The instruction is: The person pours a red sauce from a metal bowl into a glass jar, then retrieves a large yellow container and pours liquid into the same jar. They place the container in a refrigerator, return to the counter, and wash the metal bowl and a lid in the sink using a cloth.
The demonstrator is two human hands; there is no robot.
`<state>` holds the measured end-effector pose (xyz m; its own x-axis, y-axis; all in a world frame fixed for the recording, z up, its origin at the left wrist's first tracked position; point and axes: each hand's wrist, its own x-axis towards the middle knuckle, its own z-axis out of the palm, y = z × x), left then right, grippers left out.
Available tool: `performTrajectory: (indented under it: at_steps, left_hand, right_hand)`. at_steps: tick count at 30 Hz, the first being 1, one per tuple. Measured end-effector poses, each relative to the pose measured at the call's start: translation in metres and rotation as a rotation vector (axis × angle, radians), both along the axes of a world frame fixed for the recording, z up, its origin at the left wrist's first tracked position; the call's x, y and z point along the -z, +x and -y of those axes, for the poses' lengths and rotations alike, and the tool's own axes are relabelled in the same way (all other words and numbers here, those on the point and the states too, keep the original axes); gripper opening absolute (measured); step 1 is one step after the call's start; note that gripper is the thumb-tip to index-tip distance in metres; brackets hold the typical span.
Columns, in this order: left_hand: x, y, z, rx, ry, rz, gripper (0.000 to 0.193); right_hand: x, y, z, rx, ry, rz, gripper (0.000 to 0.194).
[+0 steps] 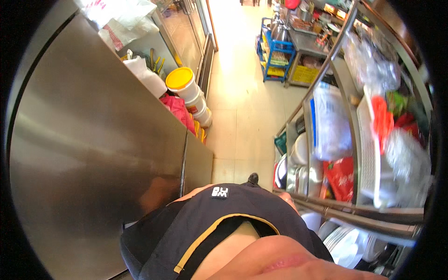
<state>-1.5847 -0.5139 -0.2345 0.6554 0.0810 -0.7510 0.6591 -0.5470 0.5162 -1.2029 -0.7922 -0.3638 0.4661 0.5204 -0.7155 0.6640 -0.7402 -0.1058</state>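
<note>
Both my hands are out of view; only a sliver of my left arm (196,192) and one of my right arm (289,202) show past my dark shirt (245,199). Close on my left stands a tall stainless-steel cabinet (94,140). A metal shelf rack (355,150) is close on my right, with a white plastic basket (369,154) on it. Ahead runs a tiled floor (241,133), and the tip of a dark shoe (253,178) shows on it.
Stacked white buckets, the top one under a yellow lid (180,78), stand past the cabinet by a pink bag (178,110). A blue cart (276,52) stands ahead beside a cluttered steel table (308,42). White plates (344,245) sit low at right.
</note>
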Motion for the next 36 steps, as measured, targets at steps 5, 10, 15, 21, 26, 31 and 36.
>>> performTrajectory:
  at_steps: [5, 10, 15, 21, 26, 31, 36]
  left_hand:
    - [-0.015, 0.000, -0.092, -0.420, 0.078, -0.224, 0.038]
    - [0.000, 0.056, -0.176, -0.663, 0.191, -0.145, 0.050]
    - [0.031, 0.140, -0.282, -0.547, 0.129, -0.177, 0.062]
    - [0.061, 0.169, -0.487, -0.209, 0.221, -0.142, 0.043]
    - [0.034, 0.266, -0.573, 0.000, 0.255, -0.115, 0.040]
    - [0.001, 0.387, -0.592, 0.050, 0.142, -0.080, 0.049]
    - [-0.037, 0.530, -0.617, 0.232, 0.046, -0.025, 0.046]
  right_hand:
    - [-0.037, 0.018, -0.223, 0.291, 0.382, -0.518, 0.029]
    - [-0.095, 0.034, -0.354, -0.407, 0.186, -0.231, 0.028]
    - [-0.077, 0.083, -0.427, -0.638, -0.187, -0.237, 0.033]
    - [-0.103, 0.128, -0.514, -0.626, -0.196, -0.265, 0.031]
    - [-0.112, 0.164, -0.572, 0.000, 0.129, -0.194, 0.028]
    - [-0.049, 0.222, -0.606, 0.220, 0.172, -0.249, 0.030]
    - [0.062, 0.378, -0.574, 0.188, 0.029, -0.250, 0.037]
